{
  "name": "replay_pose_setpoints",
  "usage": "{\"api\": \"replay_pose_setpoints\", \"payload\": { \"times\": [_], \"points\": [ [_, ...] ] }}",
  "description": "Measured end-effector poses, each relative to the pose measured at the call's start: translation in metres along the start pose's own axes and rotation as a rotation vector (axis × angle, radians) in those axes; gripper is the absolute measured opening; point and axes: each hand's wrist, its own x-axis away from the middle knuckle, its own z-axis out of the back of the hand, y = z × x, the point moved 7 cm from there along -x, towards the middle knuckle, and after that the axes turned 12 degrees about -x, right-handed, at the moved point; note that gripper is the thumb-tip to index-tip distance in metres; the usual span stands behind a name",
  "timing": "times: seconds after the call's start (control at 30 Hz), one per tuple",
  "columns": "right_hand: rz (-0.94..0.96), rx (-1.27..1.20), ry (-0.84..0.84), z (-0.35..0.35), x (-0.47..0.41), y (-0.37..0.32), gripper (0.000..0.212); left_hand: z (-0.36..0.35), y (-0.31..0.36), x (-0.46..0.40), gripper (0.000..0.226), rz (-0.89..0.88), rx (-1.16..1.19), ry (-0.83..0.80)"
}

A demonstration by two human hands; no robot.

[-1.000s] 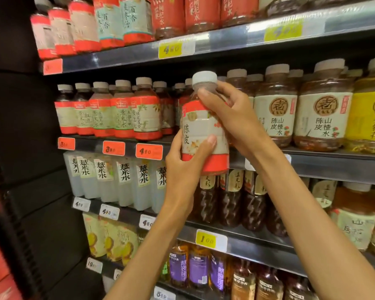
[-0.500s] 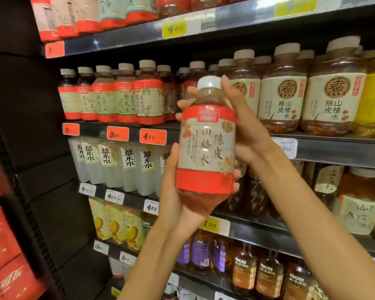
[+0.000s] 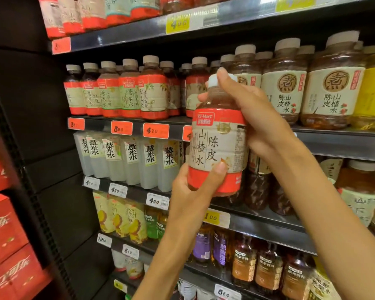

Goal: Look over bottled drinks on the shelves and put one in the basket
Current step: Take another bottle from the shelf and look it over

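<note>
The left hand [image 3: 189,187] grips the lower part of a clear plastic bottle of amber drink with red and cream label [image 3: 218,148], thumb lying on the label; the right hand [image 3: 253,113] grips its neck and shoulder, one finger over the white cap [image 3: 214,80]; the bottle is held in the air before the shelves, long axis almost upright, cap up, leaning a little to the right; the label reads "RT-Mart" and "山楂水 陈皮"; behind, at the front edge of the grey metal shelf [image 3: 338,144], orange price tags [image 3: 156,131] read "480".
</note>
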Motion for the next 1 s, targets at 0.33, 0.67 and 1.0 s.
{"api": "replay_pose_setpoints", "payload": {
  "times": [0.33, 0.67, 1.0],
  "points": [
    [-0.142, -0.413, -0.206, -0.008, 0.001, 0.024, 0.040, 0.006, 0.009, 0.013, 0.055, -0.037, 0.023, 0.165],
    [-0.015, -0.056, -0.020, -0.011, 0.003, 0.020, 0.024, 0.003, -0.011, 0.008, 0.045, 0.140, 0.511, 0.164],
    [-0.089, -0.203, -0.345, -0.036, 0.009, 0.027, 0.031, -0.024, -0.027, 0.013, 0.061, 0.556, 0.928, -0.286]
  ]
}}
